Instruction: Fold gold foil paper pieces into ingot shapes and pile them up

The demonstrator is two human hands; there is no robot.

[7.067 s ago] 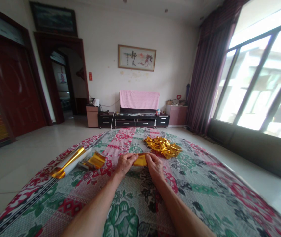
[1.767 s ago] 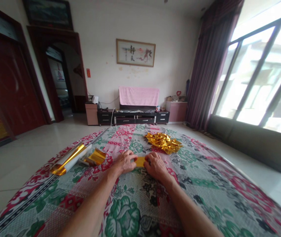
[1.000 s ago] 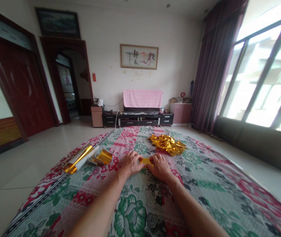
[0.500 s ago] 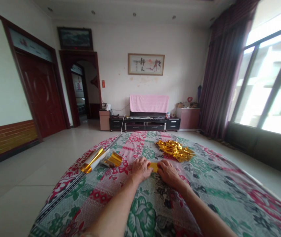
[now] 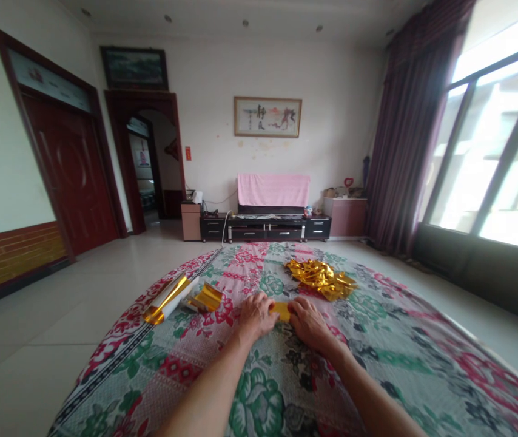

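Note:
A small strip of gold foil paper (image 5: 280, 312) is stretched between my two hands, low over the cloth. My left hand (image 5: 255, 315) grips its left end with closed fingers. On the other end, my right hand (image 5: 307, 320) pinches it the same way. The ends of the strip are hidden under my fingers. Beyond my right hand lies a heap of folded gold foil pieces (image 5: 322, 279). To the left are a partly curled roll of gold foil sheets (image 5: 168, 298) with a white back, and a smaller curled stack of gold foil (image 5: 207, 297).
A round table with a flowered cloth (image 5: 259, 394) of red, green and grey spreads beneath my arms. Past its far edge stands a low black TV cabinet (image 5: 250, 233) with a pink cloth (image 5: 273, 190) above it. Purple curtains (image 5: 404, 139) hang by the window at right.
Both hands still hold the foil strip and have hardly moved. The whole view has shifted slightly, so things appear a little farther left.

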